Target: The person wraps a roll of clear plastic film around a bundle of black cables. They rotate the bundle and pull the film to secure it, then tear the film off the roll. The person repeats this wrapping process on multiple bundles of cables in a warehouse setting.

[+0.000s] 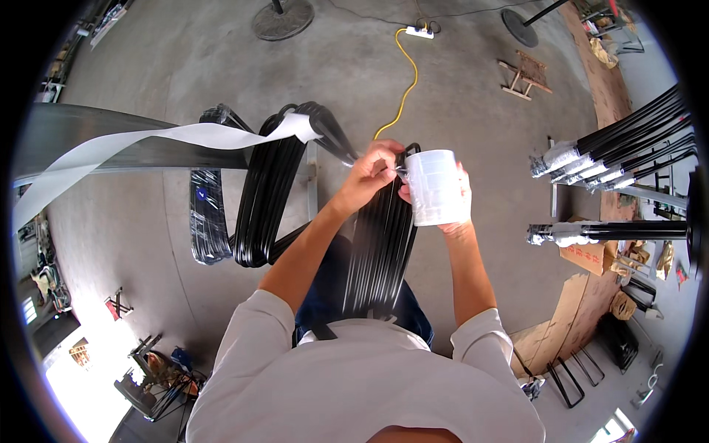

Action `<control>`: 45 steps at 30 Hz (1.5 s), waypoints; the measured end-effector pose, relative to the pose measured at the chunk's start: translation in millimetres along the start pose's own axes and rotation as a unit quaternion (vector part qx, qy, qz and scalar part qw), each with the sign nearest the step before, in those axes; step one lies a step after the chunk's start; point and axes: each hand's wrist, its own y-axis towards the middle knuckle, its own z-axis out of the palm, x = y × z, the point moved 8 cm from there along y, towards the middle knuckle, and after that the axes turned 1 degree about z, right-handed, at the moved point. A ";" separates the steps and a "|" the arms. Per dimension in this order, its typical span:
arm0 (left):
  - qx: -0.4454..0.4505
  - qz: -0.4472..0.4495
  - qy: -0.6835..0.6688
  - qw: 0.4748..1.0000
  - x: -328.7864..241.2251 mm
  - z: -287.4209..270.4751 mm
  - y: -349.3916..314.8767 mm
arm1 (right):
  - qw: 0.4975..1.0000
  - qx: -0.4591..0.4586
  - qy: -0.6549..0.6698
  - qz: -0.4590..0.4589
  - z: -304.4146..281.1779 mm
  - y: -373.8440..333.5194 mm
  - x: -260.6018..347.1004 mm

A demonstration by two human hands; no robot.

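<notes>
My right hand (461, 198) is wrapped round a roll of whitish stretch film (432, 188), its fingers partly hidden behind it. Just left of the roll, the fingers of my left hand (371, 171) are pinched together on a bit of clear film at the top of a bundle of black tubes (380, 247). This bundle slopes down from my hands toward my waist, between my legs. The roll's left side touches or nearly touches the bundle's upper end; I cannot tell which.
Left of me, looped black tubing (269, 192) and a film-wrapped black bundle (209, 214) hang on a metal beam (133, 140). A white strip (199, 135) trails over it. Wrapped tubes (628, 136) jut in from the right. A yellow cable (412, 81) and wooden stool (526, 75) lie ahead.
</notes>
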 end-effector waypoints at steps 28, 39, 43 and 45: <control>-0.100 -0.123 -0.081 0.984 24.8 8.7 -3.9 | 0.994 0.002 0.044 -0.095 -19.0 0.4 18.3; -0.103 -0.123 -0.154 0.975 34.4 17.5 1.0 | 0.992 -0.015 0.082 -0.094 -26.7 -6.8 17.8; -0.110 -0.131 -0.162 0.972 32.9 19.4 3.2 | 0.990 -0.037 0.076 -0.111 -31.3 -8.8 22.1; -0.116 -0.139 -0.166 0.969 33.1 20.1 3.4 | 0.989 0.005 0.089 -0.117 -44.1 -5.8 31.3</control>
